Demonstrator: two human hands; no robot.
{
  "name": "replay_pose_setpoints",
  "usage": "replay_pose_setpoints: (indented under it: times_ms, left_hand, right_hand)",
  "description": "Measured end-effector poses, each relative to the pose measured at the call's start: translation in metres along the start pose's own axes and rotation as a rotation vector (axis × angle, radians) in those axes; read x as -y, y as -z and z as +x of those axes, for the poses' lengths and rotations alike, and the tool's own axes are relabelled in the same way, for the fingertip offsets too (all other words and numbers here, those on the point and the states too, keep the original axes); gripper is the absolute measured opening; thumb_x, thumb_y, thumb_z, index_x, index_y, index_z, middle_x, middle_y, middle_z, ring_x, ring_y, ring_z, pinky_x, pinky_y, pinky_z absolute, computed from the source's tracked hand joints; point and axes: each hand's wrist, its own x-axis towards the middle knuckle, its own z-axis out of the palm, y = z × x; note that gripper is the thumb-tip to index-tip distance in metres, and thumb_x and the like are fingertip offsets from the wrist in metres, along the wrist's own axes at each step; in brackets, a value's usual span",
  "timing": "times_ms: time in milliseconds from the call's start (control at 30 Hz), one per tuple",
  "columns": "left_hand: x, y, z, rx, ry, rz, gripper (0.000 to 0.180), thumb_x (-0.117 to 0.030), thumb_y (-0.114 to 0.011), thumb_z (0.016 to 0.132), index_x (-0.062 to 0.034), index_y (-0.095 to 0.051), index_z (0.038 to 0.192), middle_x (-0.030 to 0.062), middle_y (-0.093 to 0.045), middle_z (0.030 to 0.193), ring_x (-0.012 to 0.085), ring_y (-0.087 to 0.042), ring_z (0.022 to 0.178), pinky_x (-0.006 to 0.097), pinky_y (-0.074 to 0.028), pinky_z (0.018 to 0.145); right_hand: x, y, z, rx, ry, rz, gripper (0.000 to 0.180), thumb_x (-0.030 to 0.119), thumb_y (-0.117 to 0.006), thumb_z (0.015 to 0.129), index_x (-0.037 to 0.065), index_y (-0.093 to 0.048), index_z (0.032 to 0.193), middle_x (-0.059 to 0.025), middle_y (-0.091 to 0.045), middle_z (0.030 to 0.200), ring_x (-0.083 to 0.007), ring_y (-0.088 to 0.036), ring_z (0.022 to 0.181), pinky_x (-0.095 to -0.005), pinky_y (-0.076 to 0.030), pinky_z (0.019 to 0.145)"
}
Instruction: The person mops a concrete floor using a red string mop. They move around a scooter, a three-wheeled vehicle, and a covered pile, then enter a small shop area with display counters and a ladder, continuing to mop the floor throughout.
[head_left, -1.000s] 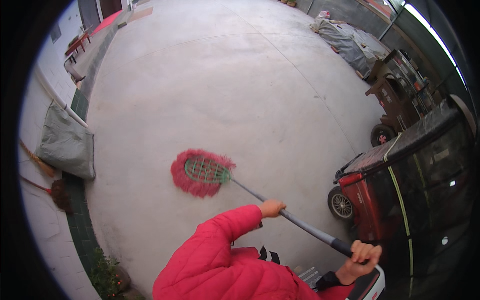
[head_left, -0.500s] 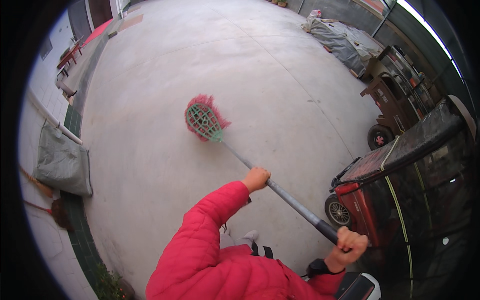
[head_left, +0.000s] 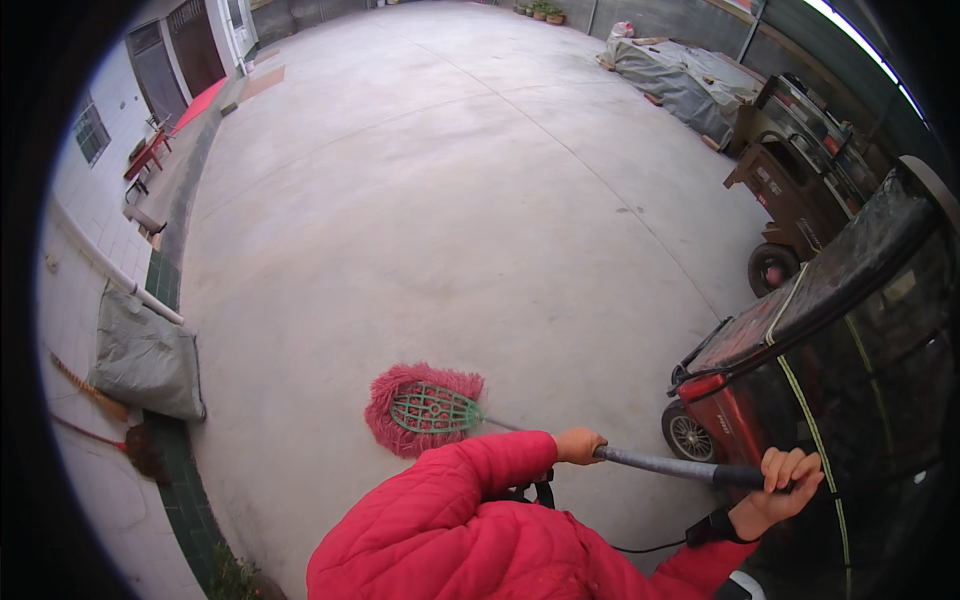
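A mop [head_left: 425,408] with a shaggy pink-red head and a green plastic frame lies low over the concrete floor, left of my body. Its grey pole runs rightward from the head, nearly level across the picture. My left hand [head_left: 580,446] is wrapped round the middle of the pole, its arm in a red puffy sleeve. Farther right, my right hand [head_left: 790,484] grips the black end of the pole. A dark band [head_left: 712,526] sits on my right wrist.
Close on my right stands a red vehicle [head_left: 735,400] under a dark cover, with a brown wheeled bin [head_left: 790,195] beyond it. Grey sheeting [head_left: 680,85] covers a pile farther back. Along the left wall are a grey sack [head_left: 150,355] and a broom [head_left: 140,450].
The mop head has swept nearer to me and slightly right. The pole has swung from slanted to almost level. Both hands have moved right, still gripping it; my left hand is lower.
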Motion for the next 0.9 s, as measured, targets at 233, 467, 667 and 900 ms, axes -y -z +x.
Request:
replay_pose_setpoints:
  times_ms: [233,467,667,900]
  left_hand:
    - [0.089,0.05,0.059,-0.042,0.04,0.123,0.008,-0.016,-0.055,0.067,-0.01,-0.055,0.072,0.0123,-0.058,0.069,0.0332,-0.056,0.069,0.043,-0.044,0.059]
    - [0.244,0.184,0.119,0.011,0.278,0.422,0.009,-0.014,-0.054,0.068,-0.0129,-0.06,0.075,0.0101,-0.06,0.072,0.0287,-0.059,0.073,0.041,-0.047,0.061]
    - [0.243,0.239,0.157,-0.009,-0.022,0.483,0.007,-0.013,-0.059,0.063,-0.0086,-0.059,0.068,0.0118,-0.058,0.066,0.0297,-0.058,0.067,0.04,-0.046,0.059]
    - [0.087,0.135,0.171,0.473,-0.333,0.265,0.016,-0.024,-0.06,0.066,-0.0098,-0.059,0.073,0.0136,-0.059,0.069,0.033,-0.057,0.069,0.041,-0.046,0.062]
  right_hand:
    - [-0.072,-0.006,-0.003,-0.213,-0.003,-0.2,0.029,0.027,-0.035,0.088,0.011,-0.032,0.064,0.0014,-0.03,0.044,-0.009,-0.028,0.034,-0.025,-0.028,0.045]
    - [-0.239,-0.05,0.027,-0.173,-0.138,-0.589,0.022,0.008,-0.038,0.081,0.008,-0.029,0.061,-0.0023,-0.031,0.05,-0.0116,-0.031,0.042,-0.0257,-0.029,0.042]
    - [-0.242,-0.026,0.04,-0.407,-0.08,-0.505,0.023,0.009,-0.039,0.083,0.008,-0.029,0.063,-0.0009,-0.028,0.051,-0.0112,-0.03,0.042,-0.0259,-0.03,0.045]
    - [-0.074,-0.003,-0.017,-0.778,0.298,-0.865,0.025,0.015,-0.037,0.084,0.01,-0.027,0.062,0.0015,-0.022,0.056,-0.008,-0.023,0.046,-0.0229,-0.025,0.044]
